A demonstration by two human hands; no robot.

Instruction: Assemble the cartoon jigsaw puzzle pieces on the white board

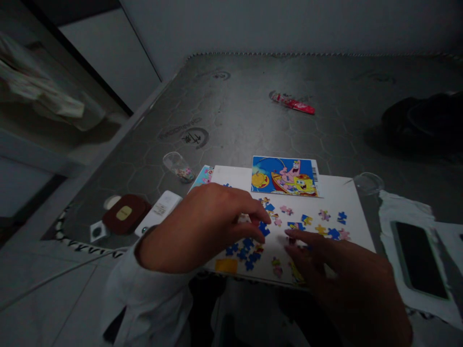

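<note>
Over a white board [325,193] strewn with jigsaw pieces [333,233], left hand [202,226] pinched narrow at a blue piece [264,229] (holding it or not, can't tell), right hand [343,270] spread wide just above, SpongeBob picture card [285,176] at the far edge.

The left hand [202,226] touches blue puzzle pieces [265,229] on a white board [356,205]; the right hand [343,274] hovers just beside them, fingers spread. A cartoon picture card [284,176] overlaps the board's far edge.
</note>
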